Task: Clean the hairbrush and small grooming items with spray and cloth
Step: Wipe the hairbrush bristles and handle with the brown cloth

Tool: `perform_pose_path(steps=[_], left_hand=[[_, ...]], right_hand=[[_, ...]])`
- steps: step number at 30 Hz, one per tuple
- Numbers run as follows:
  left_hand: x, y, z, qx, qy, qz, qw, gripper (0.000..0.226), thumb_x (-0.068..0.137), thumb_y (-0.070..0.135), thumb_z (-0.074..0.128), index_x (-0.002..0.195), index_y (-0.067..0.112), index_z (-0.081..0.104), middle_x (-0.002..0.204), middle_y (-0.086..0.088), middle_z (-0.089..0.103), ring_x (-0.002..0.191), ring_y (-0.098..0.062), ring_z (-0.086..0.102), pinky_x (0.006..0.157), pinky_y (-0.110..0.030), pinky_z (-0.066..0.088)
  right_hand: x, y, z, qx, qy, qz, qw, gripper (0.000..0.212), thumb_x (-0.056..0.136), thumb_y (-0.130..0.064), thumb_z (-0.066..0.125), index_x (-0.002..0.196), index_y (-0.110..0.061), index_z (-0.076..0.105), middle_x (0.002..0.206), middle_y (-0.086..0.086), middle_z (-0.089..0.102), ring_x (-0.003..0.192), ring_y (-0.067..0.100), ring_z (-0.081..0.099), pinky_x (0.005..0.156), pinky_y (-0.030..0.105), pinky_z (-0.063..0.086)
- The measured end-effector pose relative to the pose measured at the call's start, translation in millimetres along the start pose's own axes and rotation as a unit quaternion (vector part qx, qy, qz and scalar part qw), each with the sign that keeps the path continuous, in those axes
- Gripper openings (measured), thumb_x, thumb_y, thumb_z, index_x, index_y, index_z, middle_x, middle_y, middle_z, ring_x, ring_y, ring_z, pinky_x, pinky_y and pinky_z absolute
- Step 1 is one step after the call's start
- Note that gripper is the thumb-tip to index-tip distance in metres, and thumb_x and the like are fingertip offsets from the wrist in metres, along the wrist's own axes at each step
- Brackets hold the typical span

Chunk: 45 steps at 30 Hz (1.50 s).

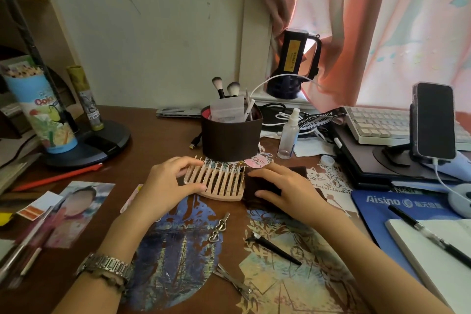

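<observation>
I see the left hand (168, 183) at the centre of the desk (153, 140), fingers curled round the brush's (216, 182) nine o'clock end, thumb on its near edge. The right hand (288, 190) pinches the dark cloth (254, 185) against the three o'clock end and hides much of the cloth. The spray (289, 135) stands at one o'clock. The mat (369, 211) reads "Aisino". The tube (30, 92) shows "Colo", the rest hidden.

In the middle of the desk (158, 140), the hairbrush (216, 183), held at its left end by the left hand (168, 183). Touching its right end, the cloth (252, 183), held in the right hand (283, 187). Just behind the hairbrush, the pot (230, 139). Right of the pot, the spray bottle (289, 135). In front of the hairbrush, a hair clip (218, 228). Right of that, a thin stick (274, 250).
</observation>
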<state>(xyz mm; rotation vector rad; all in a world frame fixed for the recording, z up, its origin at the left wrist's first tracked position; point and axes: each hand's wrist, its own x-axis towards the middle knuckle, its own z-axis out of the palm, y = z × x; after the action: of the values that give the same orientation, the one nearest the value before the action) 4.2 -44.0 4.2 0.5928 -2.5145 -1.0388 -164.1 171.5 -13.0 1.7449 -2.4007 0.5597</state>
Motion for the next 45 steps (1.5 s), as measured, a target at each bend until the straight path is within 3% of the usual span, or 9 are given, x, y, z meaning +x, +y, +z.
perform_pose_path(steps=[8, 18, 22, 33, 40, 45], left_hand=[[-1.2, 3.0, 3.0, 0.051, 0.012, 0.010, 0.999, 0.069, 0.075, 0.029, 0.077, 0.136, 0.029, 0.044, 0.138, -0.001, 0.051, 0.125, -0.015, 0.050, 0.093, -0.020, 0.036], [2.0, -3.3, 1.4, 0.082, 0.002, 0.006, 0.997, 0.065, 0.077, 0.036, 0.074, 0.136, 0.030, 0.046, 0.137, -0.003, 0.051, 0.123, -0.015, 0.052, 0.094, -0.023, 0.038], [2.8, -5.7, 0.6, 0.098, -0.003, 0.001, 0.995, 0.067, 0.077, 0.041, 0.072, 0.138, 0.032, 0.043, 0.138, -0.002, 0.051, 0.123, -0.016, 0.051, 0.098, -0.030, 0.040], [0.2, -6.0, -0.9, 0.160, 0.035, 0.006, 0.987, 0.063, 0.079, 0.050, 0.067, 0.136, 0.038, 0.044, 0.124, 0.003, 0.056, 0.113, -0.012, 0.051, 0.080, -0.025, 0.036], [1.1, -4.1, -0.7, 0.166, 0.026, -0.005, 0.986, 0.064, 0.080, 0.050, 0.065, 0.138, 0.037, 0.041, 0.123, 0.001, 0.057, 0.113, -0.015, 0.049, 0.082, -0.028, 0.036], [0.1, -4.8, -0.4, 0.168, 0.027, -0.010, 0.985, 0.064, 0.080, 0.049, 0.066, 0.137, 0.037, 0.041, 0.122, 0.000, 0.058, 0.113, -0.017, 0.049, 0.084, -0.032, 0.039]], right_hand=[[4.8, 1.1, -0.3, -0.032, -0.015, -0.043, 0.998, 0.033, 0.094, -0.035, 0.051, 0.126, -0.031, 0.047, 0.116, -0.006, 0.047, 0.099, 0.006, 0.048, 0.076, 0.019, 0.038], [1.2, 2.7, 0.3, -0.023, 0.007, -0.053, 0.998, 0.033, 0.092, -0.034, 0.054, 0.125, -0.031, 0.052, 0.114, -0.007, 0.050, 0.094, 0.006, 0.051, 0.071, 0.015, 0.038], [-0.8, 4.2, -0.8, -0.007, 0.002, -0.037, 0.999, 0.037, 0.091, -0.035, 0.056, 0.128, -0.034, 0.050, 0.116, -0.007, 0.051, 0.097, 0.007, 0.053, 0.073, 0.020, 0.047], [-25.9, 18.7, -9.1, 0.028, 0.022, 0.019, 0.999, 0.040, 0.088, -0.034, 0.062, 0.127, -0.035, 0.052, 0.106, -0.020, 0.044, 0.088, -0.001, 0.046, 0.071, 0.012, 0.041], [-47.9, 37.1, -20.5, 0.086, 0.009, 0.047, 0.995, 0.041, 0.085, -0.030, 0.067, 0.123, -0.041, 0.057, 0.112, -0.016, 0.055, 0.099, 0.001, 0.056, 0.086, 0.024, 0.049], [-62.8, 47.3, -27.3, 0.083, 0.012, 0.062, 0.995, 0.043, 0.085, -0.030, 0.067, 0.124, -0.042, 0.056, 0.113, -0.016, 0.058, 0.101, 0.002, 0.058, 0.087, 0.028, 0.051]])
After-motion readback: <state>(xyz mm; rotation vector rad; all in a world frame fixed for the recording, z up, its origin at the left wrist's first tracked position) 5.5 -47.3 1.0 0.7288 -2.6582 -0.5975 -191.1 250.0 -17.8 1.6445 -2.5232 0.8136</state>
